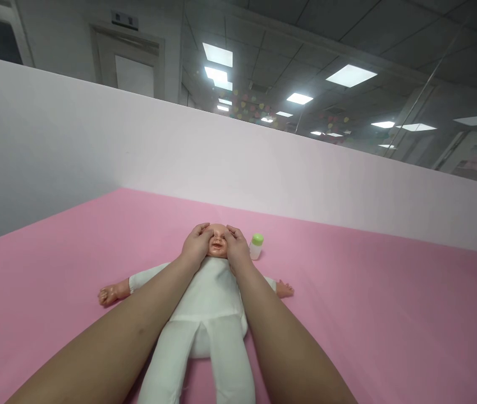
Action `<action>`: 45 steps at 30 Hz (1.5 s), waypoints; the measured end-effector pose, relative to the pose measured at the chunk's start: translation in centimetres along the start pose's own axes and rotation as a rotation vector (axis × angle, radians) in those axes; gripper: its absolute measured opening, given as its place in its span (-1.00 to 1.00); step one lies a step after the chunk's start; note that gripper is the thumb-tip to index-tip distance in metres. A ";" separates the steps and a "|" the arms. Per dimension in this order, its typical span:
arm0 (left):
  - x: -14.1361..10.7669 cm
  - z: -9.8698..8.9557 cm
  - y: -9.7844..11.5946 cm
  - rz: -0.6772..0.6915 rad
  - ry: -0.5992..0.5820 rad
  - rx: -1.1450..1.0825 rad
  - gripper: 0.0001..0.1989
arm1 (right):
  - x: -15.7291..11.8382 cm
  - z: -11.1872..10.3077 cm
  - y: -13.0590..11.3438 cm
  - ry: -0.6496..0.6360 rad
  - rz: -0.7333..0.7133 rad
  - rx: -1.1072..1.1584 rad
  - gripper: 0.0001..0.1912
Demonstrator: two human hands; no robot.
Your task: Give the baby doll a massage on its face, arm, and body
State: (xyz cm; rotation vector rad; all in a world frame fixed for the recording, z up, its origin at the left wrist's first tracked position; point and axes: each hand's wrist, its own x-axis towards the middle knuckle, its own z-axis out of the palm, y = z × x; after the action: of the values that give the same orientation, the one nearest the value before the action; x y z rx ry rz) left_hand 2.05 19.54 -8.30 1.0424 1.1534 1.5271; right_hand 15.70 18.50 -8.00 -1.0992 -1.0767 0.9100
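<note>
Both left hand (196, 242) and right hand (237, 247) cup doll's (211, 292) head, fingers loosely curved, not clenched, thumbs beside eyes. Doll face-up on pink mat (335, 286). Seemingly face-massage step; next move likely needs gentle pressure.

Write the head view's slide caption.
Left hand and right hand cup a white-bodied doll's head near a green-capped white bottle on a pink surface.

An office-like interior, judging by the tiled ceiling (276, 62), bright light panels (351, 75) and plain door (107, 59).
</note>
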 end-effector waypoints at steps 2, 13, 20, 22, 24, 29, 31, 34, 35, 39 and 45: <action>0.0 0.0 0.0 -0.008 -0.005 -0.022 -0.48 | -0.1 0.0 -0.2 -0.005 0.019 0.009 -0.57; 0.2 -0.3 -0.3 -0.054 -0.019 -0.127 -0.55 | 0.4 -0.3 0.3 -0.068 0.080 0.197 -0.46; -0.2 -0.6 -0.1 -0.010 -0.064 -0.144 -0.41 | -0.4 -0.5 0.1 -0.084 -0.016 0.095 -0.42; -0.4 -0.6 -0.1 0.015 -0.070 -0.131 -0.38 | -0.7 -0.5 -0.3 -0.075 -0.048 0.028 -0.40; -0.5 -0.7 0.0 0.031 -0.060 -0.099 -0.37 | -0.9 -0.4 -0.7 -0.062 -0.057 -0.032 -0.40; -1.1 -0.6 0.5 0.057 -0.046 -0.025 -0.37 | -1.0 -0.3 -1.0 -0.035 -0.057 -0.067 -0.43; -1.1 -0.5 0.6 0.064 -0.035 -0.007 -0.39 | -0.8 -0.2 -0.8 -0.031 -0.066 -0.055 -0.46; -0.9 -0.3 0.6 0.046 -0.013 -0.002 -0.46 | -0.5 -0.1 -0.5 -0.018 -0.053 -0.034 -0.55; -0.8 -0.3 0.5 0.035 -0.006 -0.007 -0.48 | -0.4 -0.1 -0.4 -0.014 -0.038 -0.022 -0.58; -0.1 -0.2 0.0 -0.006 -0.001 -0.049 -0.55 | 0.1 -0.3 -0.1 -0.040 0.021 0.088 -0.58; 0.4 -0.5 -0.5 -0.037 -0.021 -0.126 -0.53 | 0.3 -0.8 0.4 -0.104 0.029 0.186 -0.45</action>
State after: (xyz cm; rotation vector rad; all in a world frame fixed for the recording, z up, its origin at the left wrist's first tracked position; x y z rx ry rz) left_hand 1.58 19.88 -8.89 0.9451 1.0425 1.5359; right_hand 16.52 18.73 -8.37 -0.9243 -1.0402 1.0782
